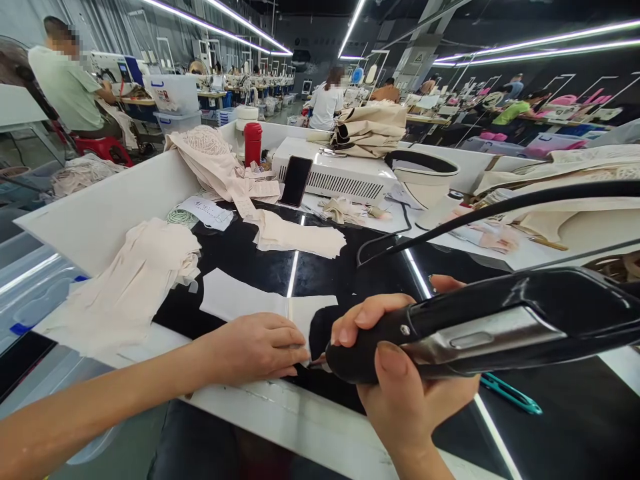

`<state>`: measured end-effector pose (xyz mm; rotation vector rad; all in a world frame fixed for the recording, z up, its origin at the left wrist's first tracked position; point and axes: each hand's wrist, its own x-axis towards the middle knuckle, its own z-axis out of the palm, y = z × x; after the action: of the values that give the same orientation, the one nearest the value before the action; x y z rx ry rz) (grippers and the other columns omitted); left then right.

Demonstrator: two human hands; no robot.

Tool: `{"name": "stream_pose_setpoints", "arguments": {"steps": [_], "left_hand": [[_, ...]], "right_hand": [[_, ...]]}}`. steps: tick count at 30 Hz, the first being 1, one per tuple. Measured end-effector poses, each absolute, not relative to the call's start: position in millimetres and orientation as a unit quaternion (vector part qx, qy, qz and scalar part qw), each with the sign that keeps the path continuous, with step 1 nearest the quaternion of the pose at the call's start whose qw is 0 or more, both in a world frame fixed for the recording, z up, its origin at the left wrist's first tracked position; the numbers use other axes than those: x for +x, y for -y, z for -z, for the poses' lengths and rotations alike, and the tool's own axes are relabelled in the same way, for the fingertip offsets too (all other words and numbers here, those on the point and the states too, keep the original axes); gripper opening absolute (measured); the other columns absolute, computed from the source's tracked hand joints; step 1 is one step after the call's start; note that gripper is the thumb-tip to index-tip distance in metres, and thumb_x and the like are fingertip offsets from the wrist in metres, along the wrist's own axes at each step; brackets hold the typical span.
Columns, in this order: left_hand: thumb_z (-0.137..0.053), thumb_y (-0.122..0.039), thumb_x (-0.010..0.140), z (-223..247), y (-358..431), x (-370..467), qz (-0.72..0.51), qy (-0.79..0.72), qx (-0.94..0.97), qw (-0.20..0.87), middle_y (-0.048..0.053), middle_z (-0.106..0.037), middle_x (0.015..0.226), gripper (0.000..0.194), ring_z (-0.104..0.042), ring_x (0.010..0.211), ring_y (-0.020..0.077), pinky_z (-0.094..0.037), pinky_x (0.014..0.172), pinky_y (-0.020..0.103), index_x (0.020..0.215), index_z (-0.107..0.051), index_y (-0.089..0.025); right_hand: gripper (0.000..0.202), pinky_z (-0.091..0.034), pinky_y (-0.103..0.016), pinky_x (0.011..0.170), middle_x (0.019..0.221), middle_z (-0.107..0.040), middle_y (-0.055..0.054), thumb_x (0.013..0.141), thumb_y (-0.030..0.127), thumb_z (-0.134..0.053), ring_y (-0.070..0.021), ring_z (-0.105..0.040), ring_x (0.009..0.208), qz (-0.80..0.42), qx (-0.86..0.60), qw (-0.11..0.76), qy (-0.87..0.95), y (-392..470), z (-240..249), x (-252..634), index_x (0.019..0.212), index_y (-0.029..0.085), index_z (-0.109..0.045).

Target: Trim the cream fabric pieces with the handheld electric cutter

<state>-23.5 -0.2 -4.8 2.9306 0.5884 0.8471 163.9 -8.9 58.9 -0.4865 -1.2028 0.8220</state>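
Cream fabric stack, at the black panel's left edge. Left hand, over its near edge, fingers together on white fabric piece; grip unclear. Right hand, above panel, wrapped round black handheld tool.

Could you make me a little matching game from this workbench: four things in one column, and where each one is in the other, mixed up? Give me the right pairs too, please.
Things:
1. Phone
2. Teal tool
3. Black handheld tool
4. Left hand

Places:
A. Gripped in the right hand
B. Resting on the pale cloth piece
C. Upright in front of the white vented box
D. Lying on the black surface

Right pairs: 1-C, 2-D, 3-A, 4-B
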Motion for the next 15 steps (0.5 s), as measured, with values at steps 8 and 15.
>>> {"name": "stream_pose_setpoints", "arguments": {"steps": [8,15], "left_hand": [[-0.059,-0.027,0.106,1.5,1.3,-21.9,-0.247,-0.183,0.951,-0.045,0.010,-0.072,0.110,0.024,-0.069,0.105,0.0198,-0.054,0.107,0.030,0.118,-0.067,-0.008],[-0.055,-0.027,0.108,4.0,2.1,-22.6,-0.235,-0.184,0.953,-0.052,0.010,-0.072,0.110,0.025,-0.069,0.106,0.0192,-0.053,0.110,0.031,0.120,-0.066,-0.008]], "right_hand": [[0.053,-0.057,-0.033,0.048,0.082,-0.066,0.003,0.088,0.029,-0.082,-0.0158,-0.062,0.055,-0.369,-0.225,0.721,0.542,9.9,-60.3,163.6,0.134,0.031,-0.054],[0.054,-0.056,-0.033,0.049,0.082,-0.066,0.002,0.088,0.030,-0.082,-0.0158,-0.061,0.055,-0.374,-0.228,0.724,0.532,10.6,-59.5,163.2,0.134,0.032,-0.055]]}}
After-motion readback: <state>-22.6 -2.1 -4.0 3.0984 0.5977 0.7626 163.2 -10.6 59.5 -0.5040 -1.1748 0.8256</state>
